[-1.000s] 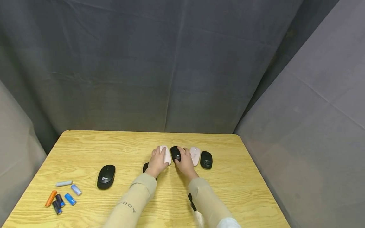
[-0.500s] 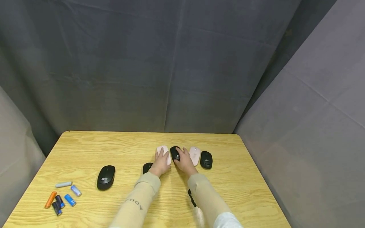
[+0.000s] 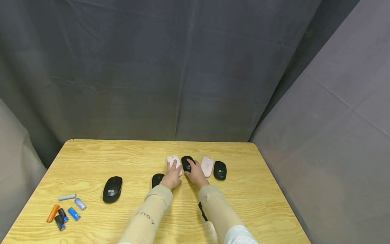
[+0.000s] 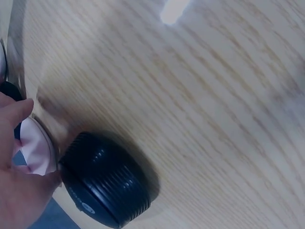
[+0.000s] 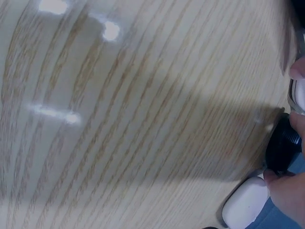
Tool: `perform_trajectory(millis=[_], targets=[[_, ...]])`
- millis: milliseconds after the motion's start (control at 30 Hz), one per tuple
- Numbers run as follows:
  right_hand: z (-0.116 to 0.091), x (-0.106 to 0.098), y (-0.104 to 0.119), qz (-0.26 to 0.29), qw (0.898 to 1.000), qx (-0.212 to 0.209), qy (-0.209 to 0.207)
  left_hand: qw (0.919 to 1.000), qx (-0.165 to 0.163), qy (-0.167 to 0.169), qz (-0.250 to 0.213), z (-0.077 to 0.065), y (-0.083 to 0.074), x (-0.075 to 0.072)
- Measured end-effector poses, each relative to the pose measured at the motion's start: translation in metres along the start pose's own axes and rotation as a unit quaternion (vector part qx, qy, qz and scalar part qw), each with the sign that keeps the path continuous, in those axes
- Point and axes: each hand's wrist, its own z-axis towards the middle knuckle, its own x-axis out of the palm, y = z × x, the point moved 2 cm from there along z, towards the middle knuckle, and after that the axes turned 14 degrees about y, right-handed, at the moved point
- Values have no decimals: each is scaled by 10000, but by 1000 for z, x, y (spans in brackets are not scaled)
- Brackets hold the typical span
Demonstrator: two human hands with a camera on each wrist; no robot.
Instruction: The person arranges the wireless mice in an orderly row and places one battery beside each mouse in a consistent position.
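Note:
My left hand [image 3: 171, 177] lies over a pale pink mouse [image 3: 171, 158], its spread fingers resting on the shell. In the left wrist view the thumb is held off that mouse [image 4: 35, 150], and a black mouse [image 4: 105, 179] sits right beside the hand. That black mouse [image 3: 156, 179] is partly covered by the left hand in the head view. My right hand [image 3: 196, 174] grips another black mouse [image 3: 186, 162] just to the right, thumb and fingers at its sides. The right wrist view has this black mouse [image 5: 283, 143] between the fingertips.
Right of the hands stand a second pink mouse [image 3: 207, 166] and a black mouse [image 3: 220, 170]. A further black mouse [image 3: 112, 189] lies to the left. Several batteries [image 3: 73, 213], including an orange one [image 3: 53, 213], are at the left front of the wooden table [image 3: 256, 210].
The left hand has nudged the pink mouse slightly left, and its fingers have spread and drawn back a little. The right hand stays on its black mouse.

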Motion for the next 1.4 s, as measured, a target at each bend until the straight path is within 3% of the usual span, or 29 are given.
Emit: perform_trajectory(millis=[467,833,1000,1233,1400], targets=[[0,3,-7,111,9998,-81,-151,9979,44,-501,416,3,-4,11],[-9,-1,-4,332,9990,-242,-170,9851,257,-1495,810,1,-7,16],[-10,-2,-5,653,9965,-345,-382,9866,105,-1515,599,0,-9,16],[-13,-3,-11,1086,9910,-516,-592,9880,-339,-1476,-299,3,-4,20],[-19,-6,-13,1381,9872,-487,-636,9855,-407,-1512,-661,3,-2,18]])
